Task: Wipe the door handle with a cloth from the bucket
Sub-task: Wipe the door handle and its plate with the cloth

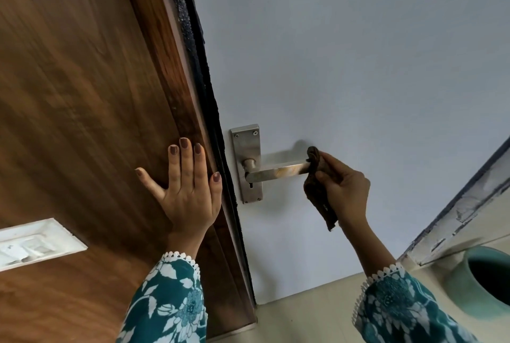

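Teal floral sleeves with white scalloped lace cuffs (176, 260) sit lowest in view, one on each forearm. From them, the left hand (187, 190) lies flat with fingers spread against the dark brown wood-grain panel (82, 94), beside the black edge strip of the pale grey-white door (345, 52). On that door, a brushed-steel lever door handle (278, 171) juts from its tall rectangular steel backplate (245, 146). The right hand (343, 190) is closed, pinching a dark brown cloth (317, 185) bunched around the free end of the lever, the rest hanging down below. A teal round bucket (463, 287) stands on the cream floor (303, 315) at lower right. A white rectangular switch plate (36, 240) is set in the wood panel.
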`<action>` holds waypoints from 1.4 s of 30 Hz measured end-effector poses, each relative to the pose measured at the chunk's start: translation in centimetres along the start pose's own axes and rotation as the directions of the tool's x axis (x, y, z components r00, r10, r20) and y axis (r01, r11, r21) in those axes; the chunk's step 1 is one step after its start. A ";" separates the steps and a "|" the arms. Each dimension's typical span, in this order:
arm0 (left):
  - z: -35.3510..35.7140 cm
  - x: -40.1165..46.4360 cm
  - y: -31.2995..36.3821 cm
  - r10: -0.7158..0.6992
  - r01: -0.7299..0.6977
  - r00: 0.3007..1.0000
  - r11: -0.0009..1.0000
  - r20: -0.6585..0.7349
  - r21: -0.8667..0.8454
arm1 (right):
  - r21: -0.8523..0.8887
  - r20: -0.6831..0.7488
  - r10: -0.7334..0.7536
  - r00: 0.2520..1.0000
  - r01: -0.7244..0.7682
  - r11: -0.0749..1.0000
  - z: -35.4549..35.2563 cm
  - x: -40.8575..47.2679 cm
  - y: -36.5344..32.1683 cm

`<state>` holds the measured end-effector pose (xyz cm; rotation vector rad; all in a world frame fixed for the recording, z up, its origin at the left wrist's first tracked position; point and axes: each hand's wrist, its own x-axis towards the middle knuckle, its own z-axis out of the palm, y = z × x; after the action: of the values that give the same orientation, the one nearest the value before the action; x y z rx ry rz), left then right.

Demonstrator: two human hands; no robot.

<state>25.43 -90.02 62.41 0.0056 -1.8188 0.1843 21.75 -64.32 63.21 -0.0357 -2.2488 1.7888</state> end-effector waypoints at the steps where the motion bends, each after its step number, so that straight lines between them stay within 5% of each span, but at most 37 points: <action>1: 0.0 0.0 0.0 0.001 -0.001 1.000 1.000 0.003 0.002 | 0.074 0.002 0.037 0.999 -0.037 0.997 0.2 -0.2 0.4; 8: 0.0 0.0 0.1 -0.008 0.008 1.000 1.000 0.009 0.004 | 0.479 0.077 0.281 0.957 -0.283 0.831 2.0 -2.2 1.1; 12: -0.3 0.1 0.1 -0.010 0.010 1.000 1.000 0.011 -0.017 | 0.387 0.213 0.333 0.918 -0.393 0.834 2.7 -3.5 1.5; 16: -0.4 0.3 0.0 -0.020 0.020 1.000 0.999 0.020 -0.026 | 0.197 -0.041 0.253 0.967 -0.240 0.951 1.8 -4.1 1.6; 19: -0.4 0.2 0.1 -0.013 0.013 1.000 0.999 0.014 -0.031 | -0.012 -0.233 0.033 0.972 -0.036 0.999 0.2 -3.6 0.9; 23: -0.4 0.2 0.3 -0.022 0.022 1.000 1.000 0.005 -0.022 | -0.259 -0.207 -0.282 0.937 0.226 0.939 1.4 -2.7 0.6; 37: -0.1 0.0 0.3 -0.002 0.003 1.000 1.000 -0.031 0.008 | -0.343 -0.279 -0.436 0.856 0.335 0.877 4.2 -2.0 2.1; 42: -0.2 0.1 0.3 0.000 0.000 1.000 1.000 -0.027 -0.002 | -0.384 -0.237 -0.594 0.769 0.487 0.784 5.5 -2.7 1.4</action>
<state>25.57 -89.71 62.50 0.0023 -1.7921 0.1818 22.98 -69.71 60.26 0.2136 -1.9729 1.0289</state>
